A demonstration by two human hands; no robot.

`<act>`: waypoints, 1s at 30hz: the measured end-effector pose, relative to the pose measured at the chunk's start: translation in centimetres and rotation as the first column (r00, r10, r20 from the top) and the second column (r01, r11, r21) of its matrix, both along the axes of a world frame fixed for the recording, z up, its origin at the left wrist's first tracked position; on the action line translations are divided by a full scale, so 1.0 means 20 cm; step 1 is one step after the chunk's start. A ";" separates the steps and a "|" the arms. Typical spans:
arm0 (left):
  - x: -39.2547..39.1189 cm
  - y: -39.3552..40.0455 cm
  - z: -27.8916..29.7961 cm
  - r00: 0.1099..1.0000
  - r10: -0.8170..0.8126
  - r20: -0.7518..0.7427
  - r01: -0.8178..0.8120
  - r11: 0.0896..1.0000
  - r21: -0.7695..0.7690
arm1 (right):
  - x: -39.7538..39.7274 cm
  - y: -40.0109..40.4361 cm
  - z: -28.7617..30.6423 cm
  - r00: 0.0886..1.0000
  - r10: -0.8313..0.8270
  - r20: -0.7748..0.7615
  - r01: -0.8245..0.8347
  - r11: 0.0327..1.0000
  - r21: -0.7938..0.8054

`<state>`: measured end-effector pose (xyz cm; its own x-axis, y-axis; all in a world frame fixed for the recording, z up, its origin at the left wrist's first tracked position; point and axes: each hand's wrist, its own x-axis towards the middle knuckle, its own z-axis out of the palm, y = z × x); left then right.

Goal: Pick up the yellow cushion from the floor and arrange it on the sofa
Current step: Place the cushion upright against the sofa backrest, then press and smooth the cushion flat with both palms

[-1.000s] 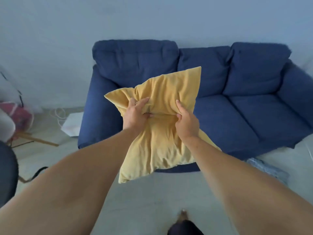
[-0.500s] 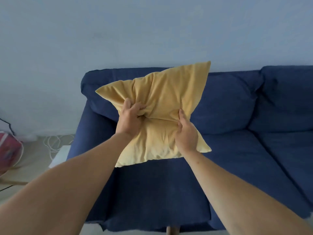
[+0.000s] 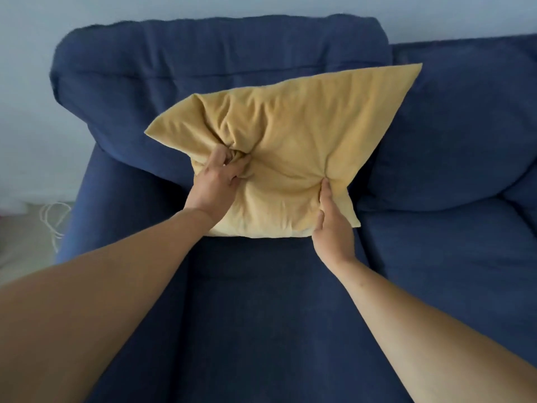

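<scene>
The yellow cushion (image 3: 290,158) leans tilted against the sofa (image 3: 203,82) back, one corner pointing up-right. Left hand (image 3: 216,184) fingers bunch its cloth; right hand (image 3: 331,228) fingers pinch its lower edge, mostly hidden behind.

Pale blue-grey painted wall (image 3: 43,21) fills the top and upper left of the frame. Light beige floor (image 3: 20,251) shows at the left edge. Thin white cable (image 3: 50,219) lies looped on the floor at left centre, near the frame's left edge.

I can't see the cushion's (image 3: 293,158) back or the fingers behind it. The sofa (image 3: 261,315) runs off the right and bottom edges, and my arms are cut off below.
</scene>
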<state>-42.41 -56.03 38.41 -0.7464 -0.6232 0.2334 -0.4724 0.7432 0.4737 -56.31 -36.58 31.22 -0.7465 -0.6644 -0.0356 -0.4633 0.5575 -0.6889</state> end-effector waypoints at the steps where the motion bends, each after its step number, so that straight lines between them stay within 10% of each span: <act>1: 0.00 -0.01 0.02 0.999 0.015 -0.051 -0.016 1.000 -0.008 | 0.01 0.00 0.03 0.999 -0.037 -0.014 0.037 0.999 -0.022; 5: 0.05 0.02 0.07 0.986 0.025 -0.164 -0.022 0.999 0.024 | 0.09 0.05 0.05 0.994 -0.111 -0.002 0.111 0.992 -0.055; 15: 0.06 0.02 -0.12 0.992 0.025 0.123 -0.032 0.998 0.059 | 0.00 0.03 -0.02 0.976 0.069 0.206 -0.098 0.986 0.133; 21: 0.02 -0.03 -0.12 0.990 0.127 0.069 -0.109 0.970 -0.218 | -0.04 -0.09 0.12 0.921 -0.110 -0.374 0.096 0.994 -0.055; 30: -0.21 -0.33 -0.23 0.955 0.236 0.178 -0.192 0.953 -0.233 | -0.51 -0.60 0.18 0.625 0.304 -0.719 -0.258 0.950 0.177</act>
